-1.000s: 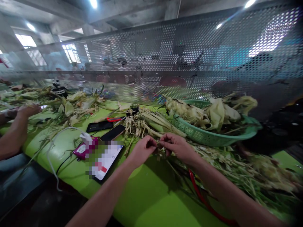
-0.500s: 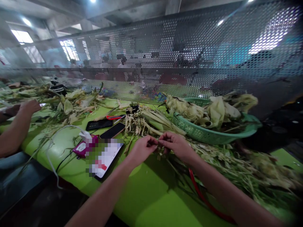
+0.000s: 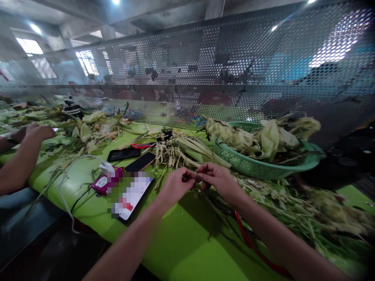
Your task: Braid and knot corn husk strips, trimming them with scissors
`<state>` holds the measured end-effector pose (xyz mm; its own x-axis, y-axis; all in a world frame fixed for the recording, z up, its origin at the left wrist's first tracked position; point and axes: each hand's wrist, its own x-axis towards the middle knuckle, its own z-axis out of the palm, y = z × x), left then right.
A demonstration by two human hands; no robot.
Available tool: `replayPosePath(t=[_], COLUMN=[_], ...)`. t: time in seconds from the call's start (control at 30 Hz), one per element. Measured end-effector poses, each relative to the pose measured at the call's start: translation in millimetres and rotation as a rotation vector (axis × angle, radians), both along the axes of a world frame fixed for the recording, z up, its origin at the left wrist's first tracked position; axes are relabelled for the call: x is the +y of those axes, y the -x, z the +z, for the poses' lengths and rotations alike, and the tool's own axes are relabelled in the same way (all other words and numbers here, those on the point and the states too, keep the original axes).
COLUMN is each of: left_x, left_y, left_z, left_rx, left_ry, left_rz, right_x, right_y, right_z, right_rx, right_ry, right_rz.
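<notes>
My left hand (image 3: 178, 184) and my right hand (image 3: 218, 179) meet above the green table (image 3: 181, 238), fingertips pinched together. Between them is something small that I cannot make out; loose plant strands show just under the fingers. A bundle of pale, dry stalks and curled strips (image 3: 171, 152) lies just beyond my left hand. To the right, a green plastic basket (image 3: 258, 167) holds pale husks (image 3: 269, 136). Under and beside my right forearm spreads a heap of green and yellowish plant fibre (image 3: 281, 201). A curved red strip (image 3: 246, 234) passes beneath that forearm.
Left of my hands lie a partly blurred white packet (image 3: 133, 199), two dark phones (image 3: 140, 161), a red-handled tool (image 3: 142, 145), a magenta tissue pack (image 3: 102, 183) and a white cable (image 3: 61, 187). A co-worker's hands (image 3: 36, 134) are at far left. A perforated metal screen (image 3: 175, 58) stands behind.
My hands keep almost the same pinch, with only slight finger movement. The co-worker's hands have shifted a little to the right. The view has moved very slightly.
</notes>
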<state>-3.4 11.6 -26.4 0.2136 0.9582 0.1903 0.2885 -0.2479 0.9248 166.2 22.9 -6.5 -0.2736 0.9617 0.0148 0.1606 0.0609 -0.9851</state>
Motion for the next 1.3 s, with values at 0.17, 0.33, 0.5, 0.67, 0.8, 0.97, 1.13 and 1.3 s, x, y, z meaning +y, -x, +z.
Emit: replayPosePath(t=[0.17,0.33,0.5,0.67,0.8,0.97,1.13,1.3], left_x=[-0.1,0.6,0.5,0.1,0.8,2.0,3.6,3.4], left_y=[-0.8,-0.4,-0.1,0.2,0.2,0.7,0.5,-0.6], left_z=[3.0,6.1,5.4,3.4,1.1,-0.6,0.6,3.5], left_rx=[-0.028,-0.171,-0.225,-0.117,-0.057,-0.032,-0.091,-0.219], left_ry=[0.015,0.102,0.085,-0.026,-0.08,-0.07,-0.022,0.106], left_rz=[0.012,0.018,-0.011,0.01,0.019,0.02,-0.001,-0.045], right_x=[1.3,1.6,-0.2,-1.6,-6.8,-16.1,-17.6,-12.3], right_y=[0.4,0.4,-1.2,-2.7,0.3,6.8,7.7,7.6], right_z=[-0.5,0.3,-2.2,-6.6,-3.7,5.1,4.5,-0.8], right_rx=[0.022,-0.009,-0.114,-0.293,-0.385,-0.463,-0.499,-0.4], right_ry=[0.004,-0.052,-0.166,-0.269,-0.342,-0.421,-0.423,-0.329], right_rz=[0.013,0.031,0.09,0.024,-0.047,-0.104,-0.141,-0.131])
